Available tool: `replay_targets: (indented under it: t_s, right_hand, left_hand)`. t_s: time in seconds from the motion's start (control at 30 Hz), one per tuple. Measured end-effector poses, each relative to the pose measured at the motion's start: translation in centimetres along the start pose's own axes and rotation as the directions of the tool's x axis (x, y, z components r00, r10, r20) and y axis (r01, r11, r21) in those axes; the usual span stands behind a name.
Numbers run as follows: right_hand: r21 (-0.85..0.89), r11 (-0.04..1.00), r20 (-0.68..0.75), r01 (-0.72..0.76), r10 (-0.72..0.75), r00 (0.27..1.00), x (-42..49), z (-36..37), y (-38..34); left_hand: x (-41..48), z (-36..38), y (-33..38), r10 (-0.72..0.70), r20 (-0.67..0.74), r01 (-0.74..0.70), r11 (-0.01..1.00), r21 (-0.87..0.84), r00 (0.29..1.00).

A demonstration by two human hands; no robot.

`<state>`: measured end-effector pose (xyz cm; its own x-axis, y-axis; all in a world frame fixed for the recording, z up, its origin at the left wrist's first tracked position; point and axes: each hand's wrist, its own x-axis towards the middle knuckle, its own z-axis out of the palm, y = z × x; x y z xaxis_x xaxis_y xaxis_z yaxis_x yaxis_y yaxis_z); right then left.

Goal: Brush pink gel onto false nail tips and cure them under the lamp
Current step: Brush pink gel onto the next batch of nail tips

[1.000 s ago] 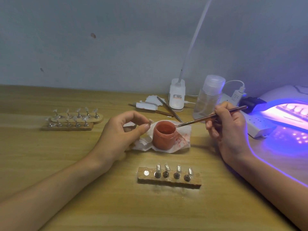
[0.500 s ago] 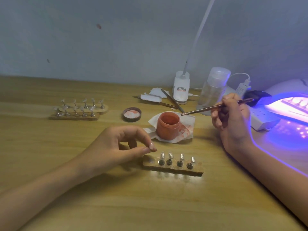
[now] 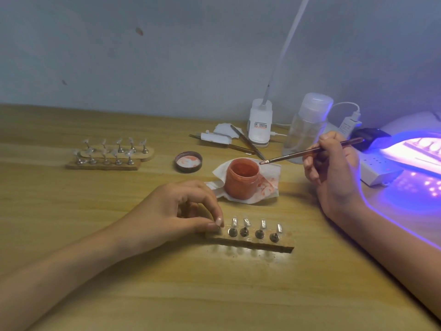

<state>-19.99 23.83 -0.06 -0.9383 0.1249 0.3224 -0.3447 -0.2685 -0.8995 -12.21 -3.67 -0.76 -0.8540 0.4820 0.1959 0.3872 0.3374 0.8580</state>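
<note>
An open jar of pink gel [image 3: 242,181] stands on a stained tissue [image 3: 270,174] at the table's middle. My right hand [image 3: 334,173] grips a thin brush [image 3: 307,151], whose tip hovers just right of the jar's rim. Near me lies a wooden holder [image 3: 260,243] with several nail tips on metal stands [image 3: 260,229]. My left hand [image 3: 176,216] pinches thumb and forefinger at the holder's left end on a small stand, which is mostly hidden. The curing lamp [image 3: 415,149] glows violet at the right edge.
The jar's lid [image 3: 188,161] lies left of the jar. Two more wooden holders with nail tips [image 3: 107,154] sit at the far left. Spare brushes [image 3: 242,143], a desk lamp base [image 3: 260,123], a clear bottle [image 3: 307,125] and a power strip [image 3: 379,174] line the back.
My left hand has come down from beside the jar to the left end of the near holder. The brush tip has lifted out of the jar.
</note>
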Motion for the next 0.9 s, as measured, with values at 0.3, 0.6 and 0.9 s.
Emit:
replay_targets:
  t_s: [0.3,0.6,0.9]
  right_hand:
    - [0.010,1.000,0.001,-0.008,0.008,1.000,0.0,0.1,0.1]
    - [0.011,1.000,0.023,-0.020,0.020,1.000,-0.1,0.0,0.1]
    - [0.021,1.000,0.034,-0.016,0.015,0.999,0.1,0.0,0.1]
  left_hand:
    - [-0.3,0.0,0.1,0.004,0.032,-0.007,0.994,0.111,0.999]
    - [-1.2,0.4,1.0,0.063,0.001,-0.061,0.952,0.300,0.998]
    - [-2.0,0.3,1.4,0.041,-0.044,-0.020,0.915,0.404,0.998]
